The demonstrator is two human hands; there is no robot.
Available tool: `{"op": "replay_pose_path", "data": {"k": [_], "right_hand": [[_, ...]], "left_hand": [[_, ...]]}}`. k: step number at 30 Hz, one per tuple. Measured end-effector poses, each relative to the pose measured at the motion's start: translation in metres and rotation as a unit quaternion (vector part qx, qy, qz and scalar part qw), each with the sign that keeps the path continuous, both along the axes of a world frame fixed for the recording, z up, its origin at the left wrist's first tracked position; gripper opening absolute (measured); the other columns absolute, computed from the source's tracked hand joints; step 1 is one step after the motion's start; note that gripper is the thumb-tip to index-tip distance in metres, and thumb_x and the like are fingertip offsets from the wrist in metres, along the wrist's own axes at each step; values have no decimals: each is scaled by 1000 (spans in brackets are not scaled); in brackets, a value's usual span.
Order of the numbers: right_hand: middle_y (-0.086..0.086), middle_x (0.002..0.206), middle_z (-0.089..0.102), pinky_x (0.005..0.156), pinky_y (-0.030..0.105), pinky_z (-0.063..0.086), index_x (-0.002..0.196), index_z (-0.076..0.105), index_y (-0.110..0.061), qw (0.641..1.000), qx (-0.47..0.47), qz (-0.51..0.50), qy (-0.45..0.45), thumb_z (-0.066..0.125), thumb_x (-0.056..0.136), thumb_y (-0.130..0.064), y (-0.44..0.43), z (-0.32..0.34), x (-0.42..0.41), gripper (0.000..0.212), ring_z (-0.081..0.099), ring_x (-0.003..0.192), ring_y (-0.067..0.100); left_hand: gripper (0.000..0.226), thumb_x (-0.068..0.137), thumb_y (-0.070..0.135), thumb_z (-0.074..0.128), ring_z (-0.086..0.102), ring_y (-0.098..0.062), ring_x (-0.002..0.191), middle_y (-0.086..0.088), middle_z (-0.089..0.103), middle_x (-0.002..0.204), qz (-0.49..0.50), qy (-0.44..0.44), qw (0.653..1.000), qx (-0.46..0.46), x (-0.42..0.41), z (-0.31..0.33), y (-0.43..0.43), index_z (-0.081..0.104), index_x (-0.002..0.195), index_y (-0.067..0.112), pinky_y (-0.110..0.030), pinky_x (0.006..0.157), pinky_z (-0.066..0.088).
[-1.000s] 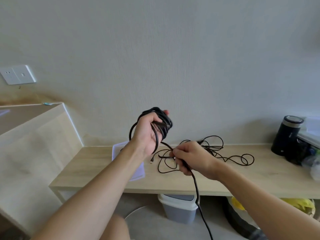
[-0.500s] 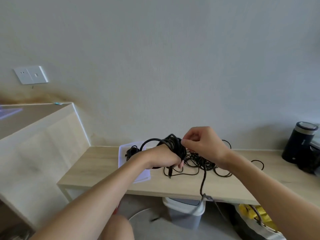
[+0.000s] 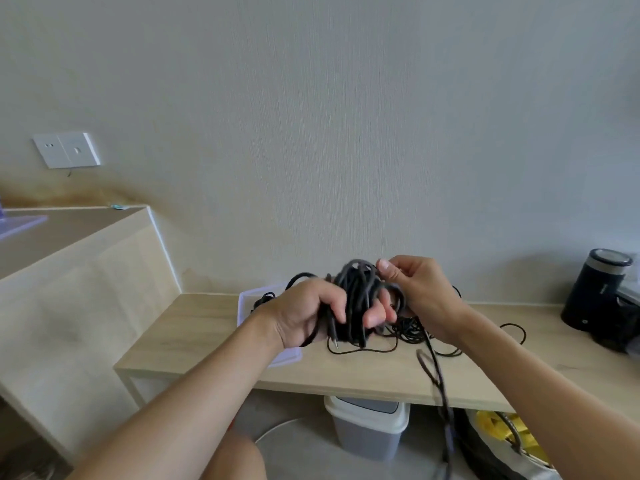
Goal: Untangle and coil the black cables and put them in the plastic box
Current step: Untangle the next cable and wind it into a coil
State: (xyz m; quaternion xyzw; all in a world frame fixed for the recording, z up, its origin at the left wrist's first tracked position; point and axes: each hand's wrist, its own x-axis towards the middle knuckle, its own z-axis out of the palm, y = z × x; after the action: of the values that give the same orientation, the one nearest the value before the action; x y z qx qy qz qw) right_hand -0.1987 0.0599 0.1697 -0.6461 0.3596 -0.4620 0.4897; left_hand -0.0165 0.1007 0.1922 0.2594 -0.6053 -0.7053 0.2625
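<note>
Okay, our left hand is wrapped round the coiled black cable, with the loops bunched between the thumb and the curled fingers and held up off the table. Our right hand is just right of those fingers and touches the bundle. Its thumb and forefinger pinch a strand at the top of the coil, and its other fingers curl in behind, partly hidden by the cable. A trailing strand drops from under the right fingers, crosses the table's front edge and hangs toward the floor, but it is blurred, so we cannot tell where it ends. Below and beyond the fingertips of both hands, loose black cables lie tangled on the tabletop, with one loop reaching out to the right of the right wrist. The plastic box sits on the table just left of and behind the left knuckles, its near part hidden by our left wrist. Some black cable shows at its far end, seemingly inside. Well right of the right hand a dark canister stands on the table. Under the table, below the fingers, is a grey bin, and right of it something yellow, likely a bag. Far up-left of the left hand is a white wall socket.
</note>
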Motion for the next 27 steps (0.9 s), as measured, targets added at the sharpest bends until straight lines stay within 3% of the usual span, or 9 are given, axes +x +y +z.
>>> {"op": "replay_pose_path", "data": {"k": [3,6,8,11,15,18,21,24,27], "right_hand": [[2,51,42,45,25,20,65,61,-14,1000,21,-8,-7,54,97,-5,-1,-6,5,34,28,46,14],[-5,46,38,42,22,20,61,48,-13,999,26,-10,25,46,102,-10,3,-6,13,41,25,45,13],[-5,49,38,42,22,23,68,54,-12,997,32,3,68,43,104,-16,7,-12,15,38,28,46,14],[-6,54,39,46,25,25,91,64,-4,992,46,30,110,42,104,-17,14,-20,20,29,31,49,11],[2,60,39,47,26,26,83,56,6,979,-11,44,200,49,96,-12,21,-15,28,23,31,52,13],[-5,56,38,44,19,27,66,49,-19,964,-41,38,259,57,86,-7,21,-8,30,25,31,47,9],[-7,58,40,52,24,30,64,42,-30,948,-75,38,308,59,81,-3,18,0,27,37,35,54,12],[-9,62,43,66,31,30,66,35,-32,900,-130,-22,416,51,77,-1,18,4,25,37,40,61,13],[-6,82,50,82,38,33,86,46,-31,845,-203,-100,485,45,76,1,23,3,26,33,49,89,21]], "left_hand": [[49,64,0,41,30,-33,110,-6,58,85,36,118,992,24,-6,6,-5,47,112,-4,-37,94,32],[53,64,-1,47,40,-29,121,-10,60,101,78,241,966,59,-16,14,-7,55,115,-6,-37,113,23],[52,62,-4,45,47,-29,119,-15,60,107,141,309,938,74,-18,22,-10,54,114,-5,-36,117,24],[34,68,-6,42,55,-31,110,-20,63,107,246,381,884,112,-17,28,-16,57,97,-1,-35,106,42],[39,76,-5,40,47,-20,88,-15,51,104,338,229,912,41,-26,16,-9,76,70,9,-28,80,37],[37,63,5,49,44,-10,68,-1,52,86,343,70,934,-73,-29,5,-5,72,91,14,-20,56,36],[44,62,8,50,44,-9,65,7,50,73,345,-65,917,-190,-26,0,-7,64,103,14,-19,56,37],[37,67,14,50,42,-19,68,-5,48,78,348,-155,896,-227,-21,-3,-10,60,101,20,-34,60,37],[27,66,22,50,39,-22,69,-7,44,78,345,-256,864,-261,-18,-4,-14,53,89,10,-50,60,42]]}}
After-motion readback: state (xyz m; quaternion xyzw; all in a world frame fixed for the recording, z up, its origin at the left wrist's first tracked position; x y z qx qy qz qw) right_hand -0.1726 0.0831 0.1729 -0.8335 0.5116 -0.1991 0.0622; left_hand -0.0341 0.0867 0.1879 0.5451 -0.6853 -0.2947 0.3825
